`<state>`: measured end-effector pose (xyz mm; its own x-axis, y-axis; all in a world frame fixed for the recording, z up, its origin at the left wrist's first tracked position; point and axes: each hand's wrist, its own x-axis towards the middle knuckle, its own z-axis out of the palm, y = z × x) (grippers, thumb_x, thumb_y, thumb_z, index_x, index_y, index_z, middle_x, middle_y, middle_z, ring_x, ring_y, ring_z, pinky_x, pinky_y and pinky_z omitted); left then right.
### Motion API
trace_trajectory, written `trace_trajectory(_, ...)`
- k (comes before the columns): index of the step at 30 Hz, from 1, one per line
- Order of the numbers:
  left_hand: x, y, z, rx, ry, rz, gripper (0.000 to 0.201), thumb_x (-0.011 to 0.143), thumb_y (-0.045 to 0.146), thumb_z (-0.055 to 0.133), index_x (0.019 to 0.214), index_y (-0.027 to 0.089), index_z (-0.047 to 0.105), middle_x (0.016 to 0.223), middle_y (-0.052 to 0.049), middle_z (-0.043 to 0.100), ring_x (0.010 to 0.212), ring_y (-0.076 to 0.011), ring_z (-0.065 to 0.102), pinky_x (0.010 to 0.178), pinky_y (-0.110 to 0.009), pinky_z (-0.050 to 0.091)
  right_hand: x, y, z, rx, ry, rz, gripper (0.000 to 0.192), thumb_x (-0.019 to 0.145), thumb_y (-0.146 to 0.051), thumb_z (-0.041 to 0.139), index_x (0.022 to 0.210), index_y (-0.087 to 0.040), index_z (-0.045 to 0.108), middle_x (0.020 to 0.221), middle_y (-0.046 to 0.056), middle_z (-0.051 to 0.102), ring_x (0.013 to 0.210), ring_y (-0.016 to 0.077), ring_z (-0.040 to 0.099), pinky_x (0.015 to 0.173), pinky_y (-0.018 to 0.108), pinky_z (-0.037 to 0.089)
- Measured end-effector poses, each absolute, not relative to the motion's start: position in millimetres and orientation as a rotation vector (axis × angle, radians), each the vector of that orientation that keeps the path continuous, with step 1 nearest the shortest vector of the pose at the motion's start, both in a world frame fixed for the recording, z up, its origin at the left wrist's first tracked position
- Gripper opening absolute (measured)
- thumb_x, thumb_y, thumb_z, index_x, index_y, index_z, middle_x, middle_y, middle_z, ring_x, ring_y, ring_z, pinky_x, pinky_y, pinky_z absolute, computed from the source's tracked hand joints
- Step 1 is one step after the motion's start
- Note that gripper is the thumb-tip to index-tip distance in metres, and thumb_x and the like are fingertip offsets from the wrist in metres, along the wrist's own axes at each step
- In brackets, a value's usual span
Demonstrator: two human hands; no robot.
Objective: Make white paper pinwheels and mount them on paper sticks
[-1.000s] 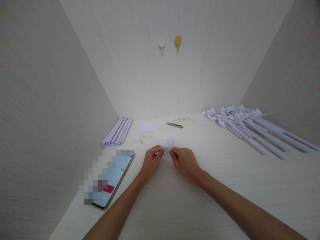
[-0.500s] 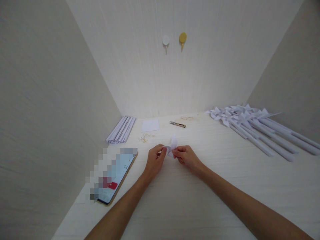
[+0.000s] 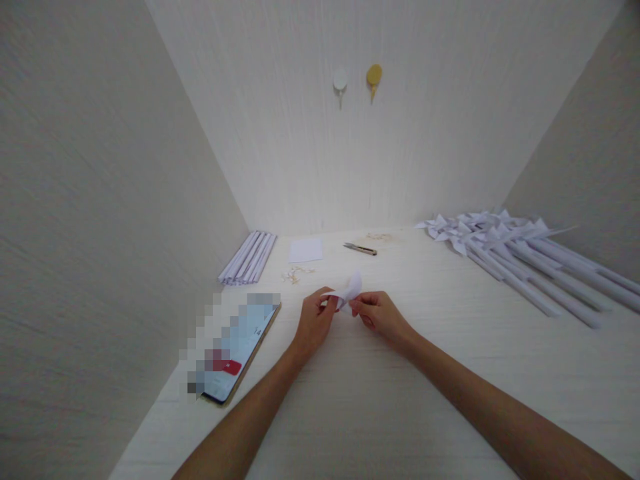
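Note:
Between my hands, above the middle of the white table, is a white paper pinwheel head [image 3: 351, 288] with curved blades. My left hand [image 3: 316, 318] pinches its left side between thumb and fingers. From the right, my right hand [image 3: 374, 311] is closed at its lower right edge, thumb and forefinger together. The fingers hide part of the paper's centre. Just beyond my left hand lie several small pale pieces [image 3: 298, 274]. A square white paper sheet [image 3: 306, 251] rests flat farther back.
Thread snips [image 3: 360, 249] lie near the back wall beside more small pale bits [image 3: 379, 237]. Rolled paper sticks [image 3: 248, 257] are stacked at back left. Several finished paper pinwheels [image 3: 500, 247] pile up on the right. A phone [image 3: 243, 350] lies at left. Two hooks [image 3: 374, 75] hang on the wall.
The paper blades have shifted between my fingers, one now extending over my left fingertips. Both hands keep hold of it. The whole view has moved slightly.

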<state>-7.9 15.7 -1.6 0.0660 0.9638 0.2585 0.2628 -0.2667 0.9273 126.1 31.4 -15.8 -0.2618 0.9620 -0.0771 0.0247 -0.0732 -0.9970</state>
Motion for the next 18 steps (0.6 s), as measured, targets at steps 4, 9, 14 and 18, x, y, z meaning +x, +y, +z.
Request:
trace_trajectory(4, -8.7, 16.5, -3.8, 1.638, 1.243, 1.248, 0.025, 0.074, 0.027, 0.043, 0.056, 0.014, 0.054, 0.06, 0.001, 0.048, 0.057, -0.0095, 0.045, 0.049, -0.019, 0.035, 126.5, 31.0, -16.1, -1.108, -1.351, 1.48, 0.021, 0.059, -0.032, 0.054, 0.047, -0.015, 0.05, 0.031, -0.009, 0.031, 0.03, 0.0031, 0.023, 0.035, 0.021, 0.013)
trace_trajectory(9, -9.5, 17.5, -7.5, 1.647, 1.221, 1.253, 0.025, 0.075, 0.029, 0.044, 0.058, 0.014, 0.054, 0.061, 0.0, 0.046, 0.059, -0.01, 0.044, 0.048, -0.019, 0.036, 126.9, 30.6, -14.5, -1.136, -1.341, 1.486, 0.022, 0.06, -0.033, 0.054, 0.047, -0.015, 0.05, 0.031, -0.009, 0.031, 0.03, 0.0036, 0.024, 0.035, 0.021, 0.014)
trace_trajectory(14, -8.9, 17.3, -7.9, 1.645, 1.216, 1.261, 0.024, 0.075, 0.028, 0.044, 0.058, 0.014, 0.054, 0.061, 0.0, 0.045, 0.059, -0.01, 0.044, 0.049, -0.018, 0.036, 126.8, 29.8, -13.6, -1.172, -1.381, 1.452, 0.022, 0.061, -0.033, 0.051, 0.048, -0.016, 0.049, 0.032, -0.008, 0.03, 0.031, 0.0043, 0.023, 0.036, 0.021, 0.014)
trace_trajectory(18, -9.3, 17.5, -8.5, 1.662, 1.208, 1.245, 0.024, 0.075, 0.027, 0.044, 0.056, 0.014, 0.053, 0.062, 0.0, 0.046, 0.06, -0.0099, 0.045, 0.049, -0.018, 0.037, 127.6, 31.0, -13.8, -1.243, -1.563, 1.263, 0.021, 0.063, -0.03, 0.048, 0.047, -0.016, 0.049, 0.034, -0.008, 0.031, 0.034, 0.0054, 0.025, 0.038, 0.022, 0.018)
